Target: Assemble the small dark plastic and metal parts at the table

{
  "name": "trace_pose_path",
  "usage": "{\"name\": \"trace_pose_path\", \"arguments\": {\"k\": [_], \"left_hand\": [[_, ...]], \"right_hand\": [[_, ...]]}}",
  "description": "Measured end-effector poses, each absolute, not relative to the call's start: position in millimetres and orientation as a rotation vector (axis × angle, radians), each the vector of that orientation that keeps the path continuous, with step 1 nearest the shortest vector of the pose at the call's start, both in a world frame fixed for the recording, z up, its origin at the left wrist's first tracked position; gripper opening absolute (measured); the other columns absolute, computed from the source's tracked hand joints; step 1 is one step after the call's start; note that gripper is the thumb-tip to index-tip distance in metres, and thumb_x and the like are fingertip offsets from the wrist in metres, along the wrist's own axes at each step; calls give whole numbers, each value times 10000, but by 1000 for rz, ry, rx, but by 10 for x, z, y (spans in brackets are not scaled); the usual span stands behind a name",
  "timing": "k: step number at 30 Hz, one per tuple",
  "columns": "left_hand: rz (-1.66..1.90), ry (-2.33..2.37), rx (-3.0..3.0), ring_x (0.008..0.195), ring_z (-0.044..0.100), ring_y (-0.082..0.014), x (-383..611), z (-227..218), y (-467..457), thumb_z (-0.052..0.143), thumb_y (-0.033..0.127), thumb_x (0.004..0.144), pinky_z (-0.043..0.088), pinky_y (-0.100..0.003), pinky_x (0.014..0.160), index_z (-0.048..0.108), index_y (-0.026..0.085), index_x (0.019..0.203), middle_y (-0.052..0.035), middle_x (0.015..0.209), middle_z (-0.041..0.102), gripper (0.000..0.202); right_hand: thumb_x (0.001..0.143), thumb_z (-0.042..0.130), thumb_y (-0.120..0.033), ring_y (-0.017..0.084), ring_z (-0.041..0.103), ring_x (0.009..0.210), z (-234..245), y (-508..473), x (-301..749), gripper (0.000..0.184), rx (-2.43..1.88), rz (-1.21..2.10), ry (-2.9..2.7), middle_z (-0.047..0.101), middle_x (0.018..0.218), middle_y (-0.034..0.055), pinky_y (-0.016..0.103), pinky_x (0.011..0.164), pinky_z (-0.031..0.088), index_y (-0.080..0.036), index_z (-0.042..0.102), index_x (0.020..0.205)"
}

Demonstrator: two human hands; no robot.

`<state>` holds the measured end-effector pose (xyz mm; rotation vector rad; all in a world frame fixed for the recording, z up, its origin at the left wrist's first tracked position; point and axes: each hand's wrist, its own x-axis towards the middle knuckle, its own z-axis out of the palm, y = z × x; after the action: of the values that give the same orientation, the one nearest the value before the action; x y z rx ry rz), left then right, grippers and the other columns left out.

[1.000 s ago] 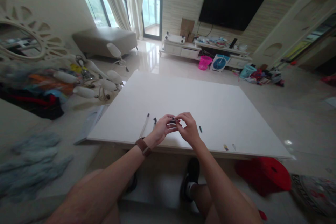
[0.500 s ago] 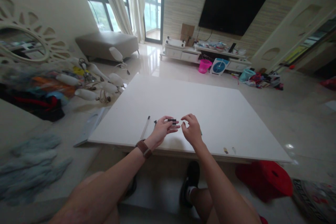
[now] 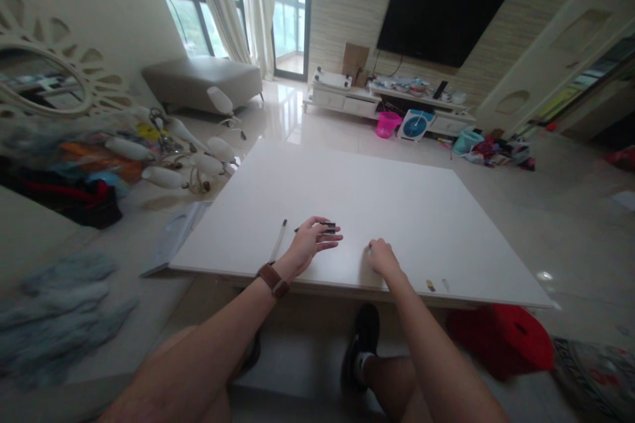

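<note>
Centre frame: my left hand (image 3: 310, 246) pinches a black part (image 3: 327, 227) at its fingertips, long axis left to right, over the table (image 3: 421, 211). My right hand (image 3: 383, 258) rests curled, lower right of it (whether gripping anything, I cannot tell).

White square low table (image 3: 397, 205): slim pale dark-tipped rod (image 3: 278, 242) front left; two tiny pieces (image 3: 430, 285) at the front edge.

table top (image 3: 357, 205): white, smooth, matt | strap (image 3: 272, 277): brown, maybe leather | floor (image 3: 317, 125): glossy
</note>
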<state>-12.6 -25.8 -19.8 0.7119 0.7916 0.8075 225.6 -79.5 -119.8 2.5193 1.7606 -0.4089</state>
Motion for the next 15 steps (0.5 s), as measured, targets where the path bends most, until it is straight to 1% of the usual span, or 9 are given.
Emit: {"name": "trace_pose_path", "arguments": {"k": [5,8,12,15], "left_hand": [[811,783,693,788,752,-242,-151,-216,-260,536,125,838,577,-330,705,547,145,938,-160,974,738,103],[819,784,684,777,751,-237,-162,-230,-264,544,123,825,580,-325,694,552,148,933,-152,954,742,110],[819,771,679,779,751,-242,-163,-221,-267,554,131,818,585,-334,695,561,147,921,-151,949,742,104],[825,758,677,793,752,-255,-154,-217,-259,567,142,809,584,-333,688,573,142,921,-163,954,740,112]], "right_hand": [[892,455,-25,205,578,956,-1246,-722,1888,273,2385,-476,1944,625,1063,129,286,817,388,-138,653,1042],[906,447,-35,184,573,939,-1230,-715,1741,257,2320,-525,2027,624,1034,100,267,804,388,-158,655,994],[884,465,-23,215,539,1044,-1176,-734,1719,268,2281,-534,2072,609,1110,107,283,831,380,-176,659,989],[872,463,-14,225,558,1006,-1151,-746,1784,278,2285,-546,2033,628,1082,120,296,803,378,-170,653,1002]]}}
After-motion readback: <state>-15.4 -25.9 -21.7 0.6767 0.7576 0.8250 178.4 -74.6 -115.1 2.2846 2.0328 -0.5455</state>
